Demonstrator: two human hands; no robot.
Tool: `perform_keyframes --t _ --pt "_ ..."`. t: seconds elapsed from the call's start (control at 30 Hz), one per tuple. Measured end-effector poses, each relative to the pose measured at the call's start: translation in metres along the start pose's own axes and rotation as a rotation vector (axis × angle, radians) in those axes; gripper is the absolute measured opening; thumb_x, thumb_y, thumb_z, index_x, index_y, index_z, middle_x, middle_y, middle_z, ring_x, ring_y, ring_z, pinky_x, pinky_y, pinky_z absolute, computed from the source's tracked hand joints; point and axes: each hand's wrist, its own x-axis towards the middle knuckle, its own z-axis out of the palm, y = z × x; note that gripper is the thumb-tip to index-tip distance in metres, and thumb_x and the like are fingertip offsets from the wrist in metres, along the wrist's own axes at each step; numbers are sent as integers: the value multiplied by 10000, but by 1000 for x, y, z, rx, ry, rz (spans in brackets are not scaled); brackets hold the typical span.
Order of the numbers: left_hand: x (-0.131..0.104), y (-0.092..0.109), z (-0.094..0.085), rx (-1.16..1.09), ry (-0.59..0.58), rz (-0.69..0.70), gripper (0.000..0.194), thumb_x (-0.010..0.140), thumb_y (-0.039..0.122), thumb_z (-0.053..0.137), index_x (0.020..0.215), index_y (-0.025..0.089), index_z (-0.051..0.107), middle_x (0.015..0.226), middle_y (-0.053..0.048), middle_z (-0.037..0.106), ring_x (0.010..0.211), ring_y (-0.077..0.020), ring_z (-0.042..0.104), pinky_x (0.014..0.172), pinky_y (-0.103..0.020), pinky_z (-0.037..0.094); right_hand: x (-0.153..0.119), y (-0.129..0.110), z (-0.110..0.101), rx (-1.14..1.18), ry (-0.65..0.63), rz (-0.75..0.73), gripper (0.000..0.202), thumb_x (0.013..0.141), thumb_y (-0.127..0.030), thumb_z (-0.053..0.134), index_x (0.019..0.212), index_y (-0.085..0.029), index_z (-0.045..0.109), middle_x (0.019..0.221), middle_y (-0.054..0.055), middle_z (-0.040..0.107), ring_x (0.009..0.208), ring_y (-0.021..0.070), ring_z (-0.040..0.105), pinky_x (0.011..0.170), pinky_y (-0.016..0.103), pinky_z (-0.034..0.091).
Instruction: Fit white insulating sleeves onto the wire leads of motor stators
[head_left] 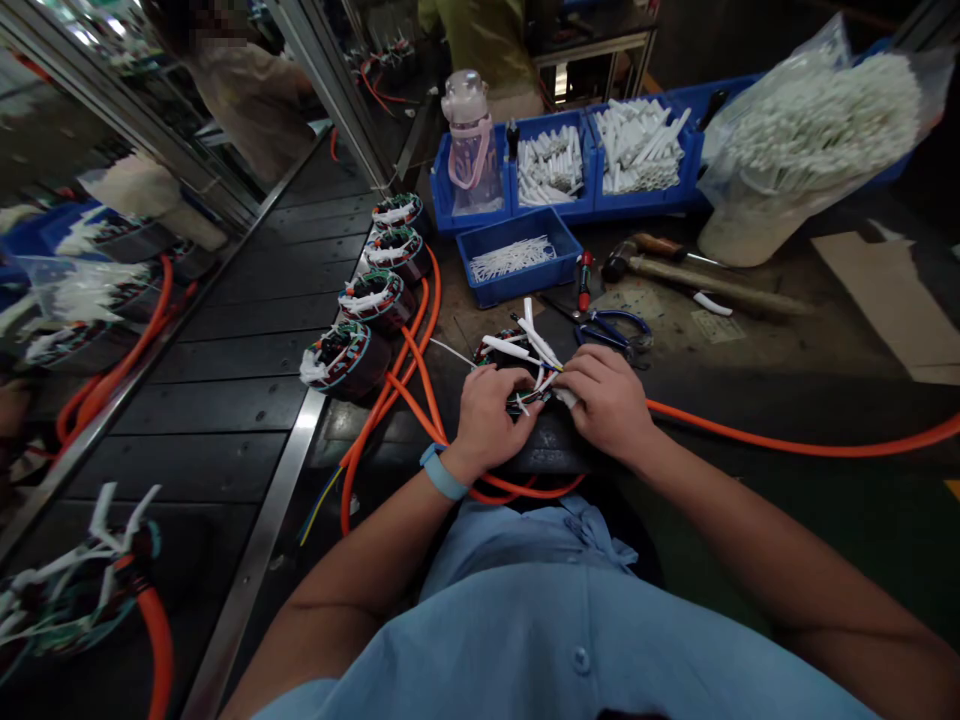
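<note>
A round motor stator [507, 352] with wound coils and white sleeved leads sits at the near edge of the dark workbench. My left hand [487, 418] grips its left side, fingers curled into the wires. My right hand [609, 400] presses on its right side, pinching the white-sleeved wires [534, 345] that stick up. An orange cable [795, 440] runs from the stator off to the right. A blue band circles my left wrist.
Several finished stators [346, 358] with orange cables line a black conveyor [225, 360] on the left. Blue bins [517, 255] of white sleeves, a pink bottle [471, 140], scissors [611, 330], a hammer [675, 265], and a bag of white tubes [802, 140] stand behind. Another person stands at far left.
</note>
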Motion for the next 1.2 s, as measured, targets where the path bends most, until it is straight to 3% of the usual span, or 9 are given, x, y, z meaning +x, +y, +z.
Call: perform_keyframes --t 0.23,0.33,0.47,0.57,0.73,0.93,1.2 --pt "6 6 3 23 29 -49 99 785 289 595 835 205 579 816 1 671 804 -178 598 912 -377 387 18 4 -4 51 -82 121 143 718 -57 512 759 -160 604 839 90 585 904 234 481 774 343 410" --pt "9 6 1 24 12 -62 106 742 269 611 818 203 578 801 -1 672 791 -184 601 883 -376 398 29 11 -8 123 -172 143 124 716 -99 555 804 -179 589 899 70 574 856 206 508 713 307 402" --pt "12 1 -5 20 -29 -54 125 701 231 602 817 200 570 789 0 666 775 -184 600 835 -364 407 45 11 -13 100 -342 67 261 743 -136 568 990 -218 597 965 37 587 834 177 546 652 274 357" --pt "14 0 -9 15 -58 -76 132 677 204 587 804 198 555 773 3 653 767 -182 592 817 -358 403 59 5 -17 3 -413 -31 244 753 -139 561 979 -218 607 919 38 601 820 182 553 610 281 315" --pt "19 -4 -15 -10 -124 -119 84 681 196 574 757 191 537 708 13 610 716 -173 567 787 -357 402 65 -3 -14 -9 -405 -121 178 762 -110 542 889 -207 619 873 30 617 801 174 542 588 291 280" --pt "7 -13 -19 -91 -110 -43 84 792 264 568 851 203 576 817 -6 663 793 -171 589 883 -374 398 44 -6 -2 -48 -307 -139 172 830 -116 500 759 -185 641 802 41 610 783 175 502 597 309 302" --pt "-3 -13 -16 11 -89 62 122 859 284 524 860 197 609 894 -40 666 843 -177 579 809 -366 398 20 -6 4 -122 -249 -348 241 909 -156 419 895 -161 659 917 91 612 926 220 479 744 337 399"
